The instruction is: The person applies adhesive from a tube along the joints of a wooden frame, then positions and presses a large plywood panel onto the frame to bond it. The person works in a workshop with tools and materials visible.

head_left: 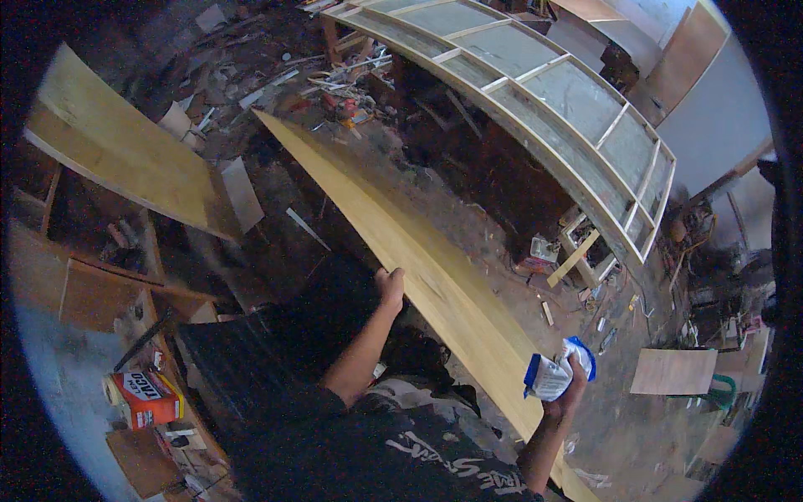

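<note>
A long, thin wooden board (427,280) slants across the middle, from the upper left down to the lower right. My left hand (390,287) grips its near edge, thumb on top, the other fingers mostly hidden. Farther right, my right hand (570,393) is closed around a crumpled white and blue plastic packet (549,378), held over the board's lower right part. What the packet contains does not show.
A large wooden lattice frame (519,79) lies on a support at the back right. At left stand a yellowish panel (125,142) and a red and white container (149,398). Offcuts litter the floor (493,230). A small plywood piece (673,371) rests beside something green at right.
</note>
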